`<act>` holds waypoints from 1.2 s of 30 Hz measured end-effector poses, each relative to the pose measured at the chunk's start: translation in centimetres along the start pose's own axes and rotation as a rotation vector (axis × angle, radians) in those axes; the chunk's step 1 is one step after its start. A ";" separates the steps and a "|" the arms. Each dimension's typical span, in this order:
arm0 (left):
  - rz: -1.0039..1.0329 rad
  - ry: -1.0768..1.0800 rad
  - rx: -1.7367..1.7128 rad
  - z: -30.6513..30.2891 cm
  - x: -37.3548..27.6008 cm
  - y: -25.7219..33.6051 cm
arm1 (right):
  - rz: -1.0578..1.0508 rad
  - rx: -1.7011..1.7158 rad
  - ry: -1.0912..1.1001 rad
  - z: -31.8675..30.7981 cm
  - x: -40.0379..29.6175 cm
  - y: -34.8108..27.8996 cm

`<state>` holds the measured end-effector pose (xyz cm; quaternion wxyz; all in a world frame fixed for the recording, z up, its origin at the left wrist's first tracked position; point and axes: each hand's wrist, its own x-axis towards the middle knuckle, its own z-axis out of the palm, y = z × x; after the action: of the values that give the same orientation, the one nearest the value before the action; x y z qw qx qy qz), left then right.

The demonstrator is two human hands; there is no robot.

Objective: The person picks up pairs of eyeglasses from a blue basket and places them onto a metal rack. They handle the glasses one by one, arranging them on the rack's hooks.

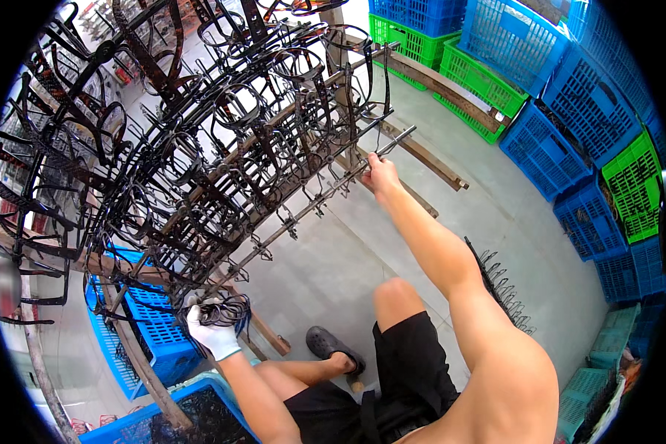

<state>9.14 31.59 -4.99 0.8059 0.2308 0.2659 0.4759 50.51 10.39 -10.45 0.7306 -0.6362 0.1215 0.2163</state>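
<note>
My left hand, in a white glove, is closed around a bundle of dark wire hooks at the lower left end of a rack. My bare right hand pinches the rack near the outer end of a metal bar; its fingertips are partly hidden, so what exactly lies between them cannot be told. Many dark and tortoiseshell eyeglass frames hang in rows on the rack above and between my hands. Along the lowest rod sit small wire clips.
Blue crates and green crates are stacked along the right. At lower left stand a blue crate and another holding dark pieces. Wooden rack beams jut out at right. A bar with wire hooks lies beside my right arm.
</note>
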 end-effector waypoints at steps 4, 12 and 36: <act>0.041 0.166 0.088 -0.5 -2.4 0.4 | -0.032 0.030 0.002 -2.5 -2.7 1.0; -0.104 -0.044 0.092 -1.1 -8.5 0.9 | -0.035 0.091 0.153 -11.8 -10.1 1.1; -0.062 0.399 0.201 -3.0 -17.7 -1.5 | 0.039 0.018 -0.149 -18.6 -2.5 3.2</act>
<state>1.02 15.55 -4.52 0.7247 0.2029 0.4731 0.4581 48.66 -7.98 -15.13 0.7390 -0.6092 0.0812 0.2760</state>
